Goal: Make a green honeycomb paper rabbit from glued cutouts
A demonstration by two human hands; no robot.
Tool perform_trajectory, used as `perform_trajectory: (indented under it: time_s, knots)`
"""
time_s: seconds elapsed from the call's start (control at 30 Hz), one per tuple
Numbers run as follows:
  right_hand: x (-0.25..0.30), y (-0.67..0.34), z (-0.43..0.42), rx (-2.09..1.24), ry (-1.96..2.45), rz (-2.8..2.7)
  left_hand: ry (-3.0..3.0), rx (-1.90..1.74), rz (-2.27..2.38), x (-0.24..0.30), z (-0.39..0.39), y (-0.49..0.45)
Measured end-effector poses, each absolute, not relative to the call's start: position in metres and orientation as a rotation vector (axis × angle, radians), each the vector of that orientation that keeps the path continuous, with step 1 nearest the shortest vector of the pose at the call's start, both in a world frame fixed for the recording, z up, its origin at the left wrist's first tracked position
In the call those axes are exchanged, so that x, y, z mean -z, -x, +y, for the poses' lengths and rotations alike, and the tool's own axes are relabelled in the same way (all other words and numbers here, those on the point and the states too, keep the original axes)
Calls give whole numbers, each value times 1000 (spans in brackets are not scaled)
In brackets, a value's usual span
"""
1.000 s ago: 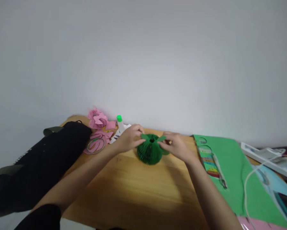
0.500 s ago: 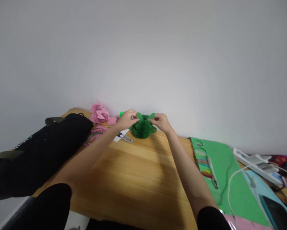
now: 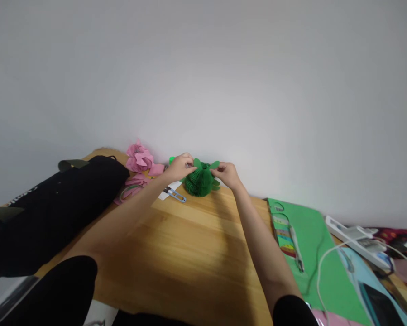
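A green pleated paper dome (image 3: 199, 183) stands at the far edge of the wooden table (image 3: 193, 253), close to the white wall. My left hand (image 3: 180, 166) pinches a green paper leaf at the dome's top left. My right hand (image 3: 226, 174) pinches the matching leaf at the top right. Both arms are stretched far forward. A small blue thread snipper (image 3: 176, 195) lies on the table just left of the dome.
A black bag (image 3: 54, 203) fills the left side. Pink paper scraps (image 3: 140, 160) and a tape roll (image 3: 130, 192) lie behind it. Green paper sheets (image 3: 312, 244), a pen (image 3: 296, 253), a white power strip (image 3: 357, 236) and a cable (image 3: 322, 276) lie at right.
Both hands carried the green dome away from me to the table's far edge near the wall, then held it there. The snipper, hidden before, shows beside it.
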State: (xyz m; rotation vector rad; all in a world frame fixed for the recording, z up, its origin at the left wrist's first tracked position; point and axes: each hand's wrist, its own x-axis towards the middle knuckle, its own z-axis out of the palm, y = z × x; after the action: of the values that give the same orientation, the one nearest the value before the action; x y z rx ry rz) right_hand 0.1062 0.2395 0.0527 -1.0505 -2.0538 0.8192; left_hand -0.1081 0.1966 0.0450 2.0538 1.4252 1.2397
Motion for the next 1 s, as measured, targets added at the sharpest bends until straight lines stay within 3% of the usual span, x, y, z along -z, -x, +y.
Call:
perform_trajectory:
  time_s: [1.0]
  knots:
    - [-62, -134, 230, -835, 1132, -1971, -2067, -1188, 1391, -45, 206, 83]
